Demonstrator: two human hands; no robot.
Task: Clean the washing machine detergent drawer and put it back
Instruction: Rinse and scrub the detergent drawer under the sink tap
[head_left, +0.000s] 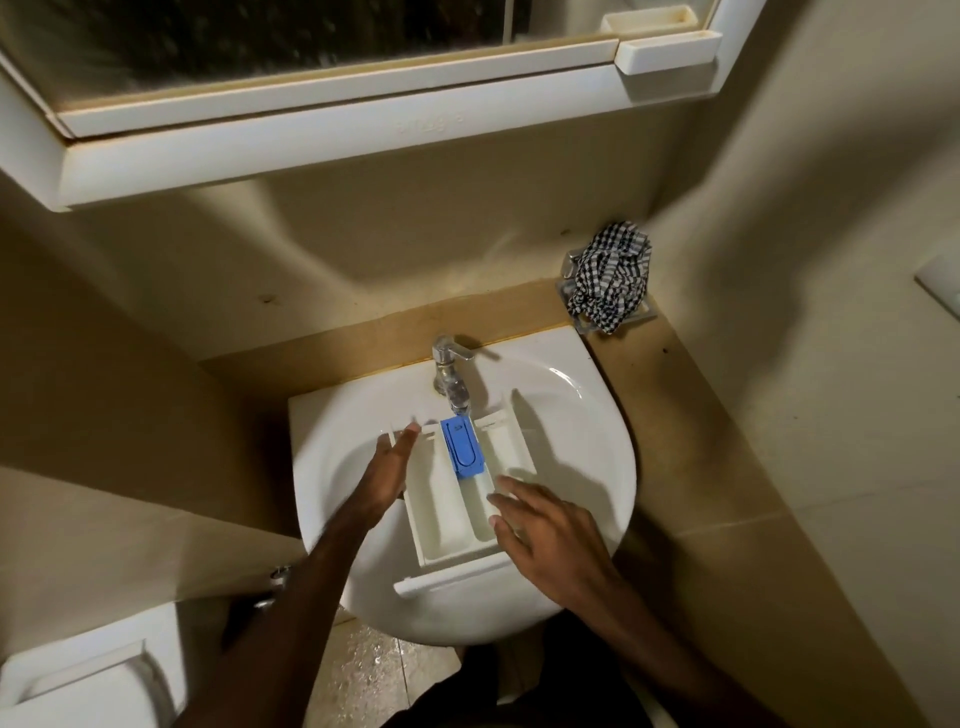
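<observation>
Right hand (550, 540) open, covering detergent drawer (452, 519) corner; tap (452, 379) blurred.

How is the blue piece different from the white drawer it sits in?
The blue piece is bright blue, while the drawer is white. The blue piece is small and fills only the far end of the middle slot, right under the tap; the drawer is much bigger and stretches across the sink. Both look like hard plastic and lie in the sink.
</observation>
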